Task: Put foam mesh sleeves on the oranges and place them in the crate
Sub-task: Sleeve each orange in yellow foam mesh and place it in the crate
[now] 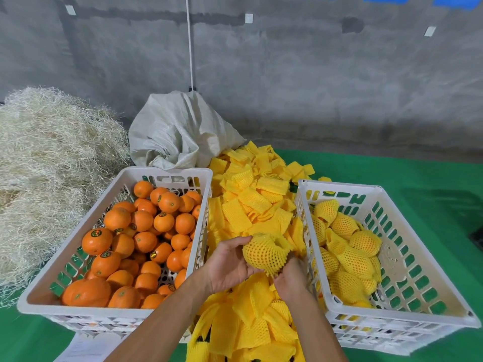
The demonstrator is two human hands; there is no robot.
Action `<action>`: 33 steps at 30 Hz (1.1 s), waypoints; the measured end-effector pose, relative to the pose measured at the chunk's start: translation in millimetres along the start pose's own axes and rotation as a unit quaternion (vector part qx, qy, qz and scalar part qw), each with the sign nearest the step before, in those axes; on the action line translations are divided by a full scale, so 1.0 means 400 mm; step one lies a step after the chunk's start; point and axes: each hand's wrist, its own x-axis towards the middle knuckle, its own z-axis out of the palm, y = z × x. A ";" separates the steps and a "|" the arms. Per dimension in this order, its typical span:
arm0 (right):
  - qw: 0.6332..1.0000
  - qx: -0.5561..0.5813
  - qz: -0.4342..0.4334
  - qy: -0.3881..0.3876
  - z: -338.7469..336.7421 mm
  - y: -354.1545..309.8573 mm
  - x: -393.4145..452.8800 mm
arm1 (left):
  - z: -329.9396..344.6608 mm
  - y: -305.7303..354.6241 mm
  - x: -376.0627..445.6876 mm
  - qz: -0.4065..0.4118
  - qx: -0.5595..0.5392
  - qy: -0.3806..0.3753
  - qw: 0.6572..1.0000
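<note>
Left of the crate (444,259), both hands grasp a sleeved orange (262,253); several are packed, many remain bare.

I'm seeing my forearms getting cut off by the bottom edge, the sleeve pile (251,205) is hiding the floor between crates, and my right hand's (290,280) fingertips are disappearing under the wrapped orange (264,253).

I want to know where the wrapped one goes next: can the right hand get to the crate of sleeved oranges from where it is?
Probably yes. The right hand is beside the open-topped right crate, with nothing between them; both hands are holding the sleeved orange.
</note>
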 end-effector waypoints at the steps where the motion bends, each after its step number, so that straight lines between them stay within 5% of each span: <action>1: 1.000 -0.007 -0.002 0.002 -0.004 0.004 -0.002 | -0.002 0.000 0.000 -0.004 0.003 0.000 1.000; 13: 0.991 -0.128 -0.027 0.043 0.031 0.013 0.026 | 0.001 0.017 -0.007 0.018 0.005 0.004 1.000; 16: 0.961 -0.243 -0.127 0.028 0.034 -0.016 0.035 | 0.007 0.022 -0.013 0.022 -0.005 0.036 0.999; 20: 0.924 -0.250 -0.284 0.062 0.036 -0.053 0.031 | -0.002 0.029 -0.009 0.043 -0.025 0.056 0.997; 23: 0.857 -0.329 -0.395 -0.042 0.037 -0.058 0.000 | -0.019 0.034 -0.001 0.068 -0.029 0.108 0.991; 33: 0.801 -0.421 -0.421 -0.064 0.023 -0.019 -0.001 | -0.035 0.023 0.005 0.081 -0.004 0.189 0.979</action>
